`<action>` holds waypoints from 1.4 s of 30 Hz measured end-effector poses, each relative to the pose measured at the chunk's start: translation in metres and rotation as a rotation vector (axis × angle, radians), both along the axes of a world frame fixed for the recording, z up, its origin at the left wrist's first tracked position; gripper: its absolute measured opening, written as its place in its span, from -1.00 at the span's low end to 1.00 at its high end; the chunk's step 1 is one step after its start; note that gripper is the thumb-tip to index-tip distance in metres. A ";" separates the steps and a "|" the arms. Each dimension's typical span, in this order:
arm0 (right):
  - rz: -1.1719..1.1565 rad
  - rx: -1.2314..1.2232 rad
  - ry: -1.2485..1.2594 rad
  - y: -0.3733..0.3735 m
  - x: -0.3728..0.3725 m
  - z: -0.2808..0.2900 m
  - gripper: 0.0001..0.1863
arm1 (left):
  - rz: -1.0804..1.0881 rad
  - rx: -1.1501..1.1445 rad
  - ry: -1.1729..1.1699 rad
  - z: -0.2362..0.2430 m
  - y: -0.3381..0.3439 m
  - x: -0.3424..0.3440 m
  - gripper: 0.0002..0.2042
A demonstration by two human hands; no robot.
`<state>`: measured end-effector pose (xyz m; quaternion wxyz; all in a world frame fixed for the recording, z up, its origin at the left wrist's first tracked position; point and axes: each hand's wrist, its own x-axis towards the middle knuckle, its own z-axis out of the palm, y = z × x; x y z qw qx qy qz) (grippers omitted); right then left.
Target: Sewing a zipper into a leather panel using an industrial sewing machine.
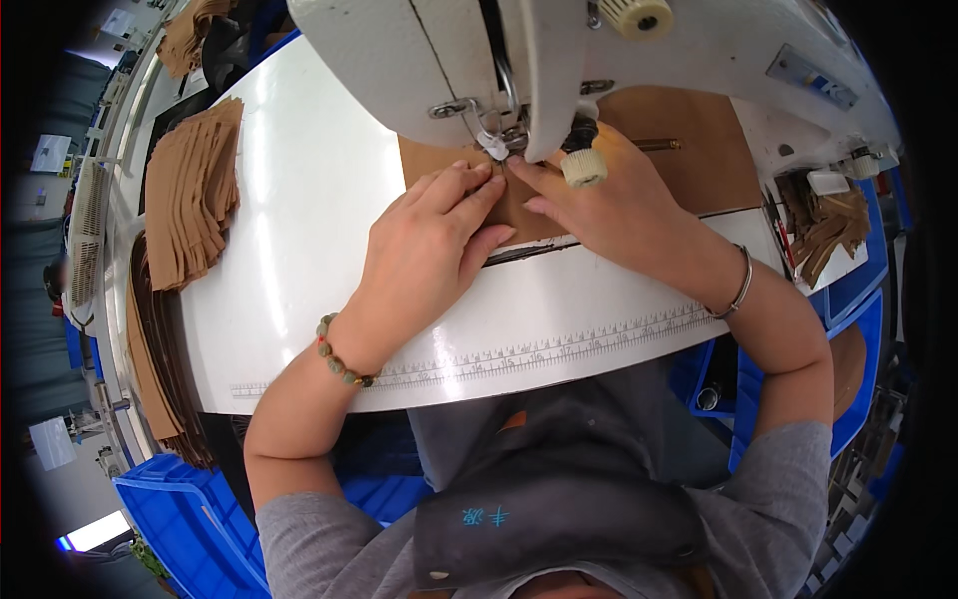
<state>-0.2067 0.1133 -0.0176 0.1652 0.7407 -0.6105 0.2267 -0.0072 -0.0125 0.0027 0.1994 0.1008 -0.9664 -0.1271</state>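
Two bare hands rest on a brown panel that lies on a white bench, beneath the head of a sewing machine. The left hand lays its fingers close together, slightly bent and unclenched, their tips on the panel just beside the presser foot — the thumb stands apart from them. The right hand rests with forefinger and thumb spread on the panel, the forefinger's tip near the foot; a cream knob covers part of this hand, and how its other fingers lie cannot be told. A stack of brown pieces sits at the bench's left — a printed ruler runs along the near edge.
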 end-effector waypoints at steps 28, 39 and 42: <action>-0.026 0.028 0.094 -0.008 -0.006 0.000 -0.72 | 0.002 -0.067 0.045 -0.005 -0.004 -0.005 -0.69; -0.031 0.014 0.126 -0.011 -0.004 0.011 -0.74 | 0.005 -0.086 0.053 -0.007 -0.005 -0.007 -0.70; 0.064 -0.166 0.144 0.024 -0.008 0.040 -0.76 | 0.015 -0.116 0.073 -0.010 -0.004 -0.008 -0.70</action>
